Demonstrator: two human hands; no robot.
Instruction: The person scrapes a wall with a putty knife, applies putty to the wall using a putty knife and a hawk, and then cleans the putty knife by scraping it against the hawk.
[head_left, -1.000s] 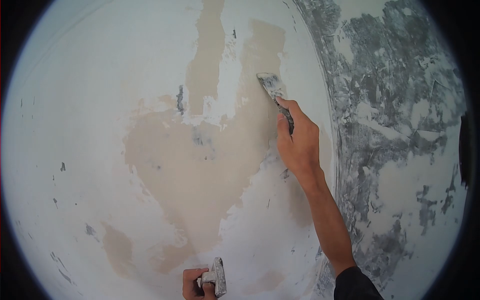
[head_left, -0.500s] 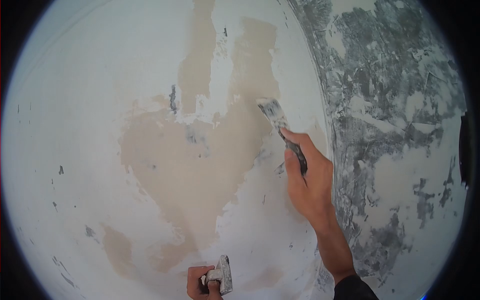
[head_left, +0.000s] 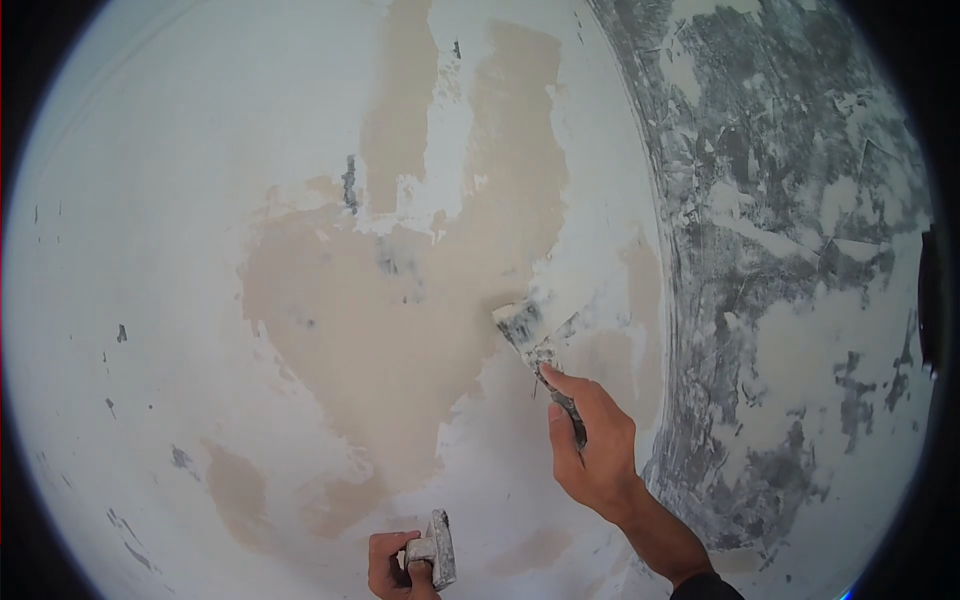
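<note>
My right hand [head_left: 598, 445] is closed around the dark handle of a putty knife [head_left: 522, 325]. Its smeared blade lies against the wall, at the right edge of a large beige patch of filler [head_left: 370, 320]. Down at the bottom of the view, my left hand [head_left: 395, 562] grips a small plaster-caked trowel [head_left: 441, 550], seen nearly edge-on. The trowel is held apart from the putty knife; its far face is hidden.
White wall [head_left: 160, 200] surrounds the beige patch, with dark scuffs here and there. To the right, past a vertical corner line, a grey, roughly skimmed surface [head_left: 760, 130] carries white plaster smears. A dark object [head_left: 928, 300] stands at the far right edge.
My right hand and the putty knife have moved down the wall and slightly left, along the patch's right side. My left hand with the trowel has shifted a little left.
</note>
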